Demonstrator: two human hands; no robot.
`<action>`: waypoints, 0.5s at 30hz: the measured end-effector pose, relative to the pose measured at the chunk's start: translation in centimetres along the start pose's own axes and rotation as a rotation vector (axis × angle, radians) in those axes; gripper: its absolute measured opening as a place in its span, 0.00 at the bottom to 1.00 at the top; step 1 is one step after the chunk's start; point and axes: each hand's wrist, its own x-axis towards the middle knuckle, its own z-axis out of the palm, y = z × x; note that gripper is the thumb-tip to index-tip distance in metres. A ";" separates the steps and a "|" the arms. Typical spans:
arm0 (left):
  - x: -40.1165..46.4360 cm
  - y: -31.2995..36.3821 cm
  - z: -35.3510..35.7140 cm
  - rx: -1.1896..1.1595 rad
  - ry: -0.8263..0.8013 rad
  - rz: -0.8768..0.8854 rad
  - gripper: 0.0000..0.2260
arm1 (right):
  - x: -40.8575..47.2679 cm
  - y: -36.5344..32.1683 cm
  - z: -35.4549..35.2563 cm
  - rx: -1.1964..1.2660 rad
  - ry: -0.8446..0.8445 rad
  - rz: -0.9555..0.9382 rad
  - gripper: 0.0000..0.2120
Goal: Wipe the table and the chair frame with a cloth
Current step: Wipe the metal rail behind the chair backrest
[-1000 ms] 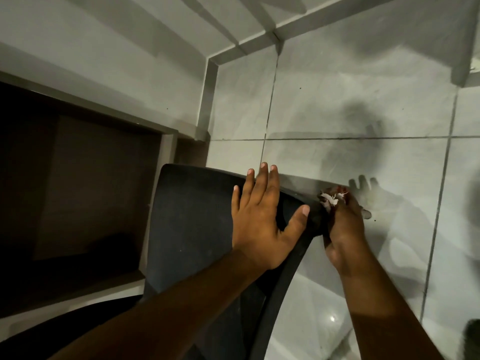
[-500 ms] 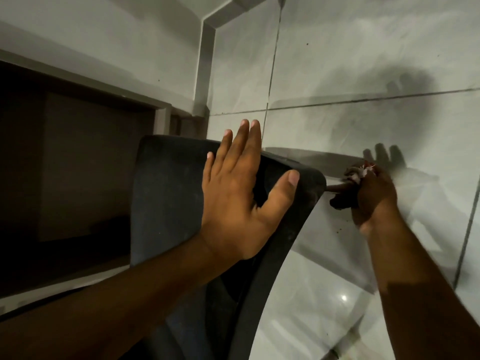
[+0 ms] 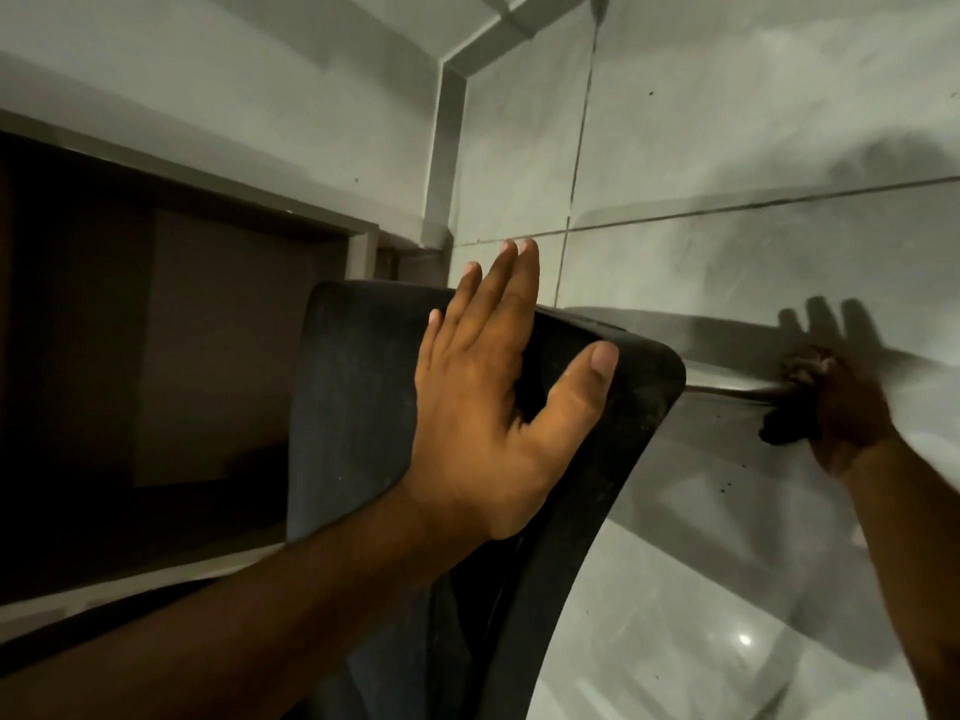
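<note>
— What have I got on the head camera?

— The black chair (image 3: 363, 407) fills the middle, its backrest top edge curving from left to right. The left hand (image 3: 493, 407) lies flat on it, fingers spread and straight, thumb out toward the right corner; that hand is not gripping anything, just pressed on the surface.

— And the other one?

— The right hand (image 3: 841, 407) is off to the right, apart from the chair, fingers curled tight round a dark bunched cloth (image 3: 784, 431) (dim there, so I can't make out much of the fabric). It sits against the pale tiled floor (image 3: 753, 200), near a thin line running from the chair's corner; whether that is part of the frame or a shadow, I can't tell.

— Anything around it?

— A dark wood bench (image 3: 156, 330) with a light edge strip stands on the left, just beside the chair. A pale wall (image 3: 208, 96) and its skirting (image 3: 441, 163) meet in the corner above. The left forearm crosses the lower chair and hides the seat. Hand shadows fall on the tiles by the right hand.
</note>
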 end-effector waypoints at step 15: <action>0.1 0.6 -0.6 0.034 -0.004 0.017 0.38 | -17.4 -5.7 10.2 0.278 -0.070 -0.045 0.10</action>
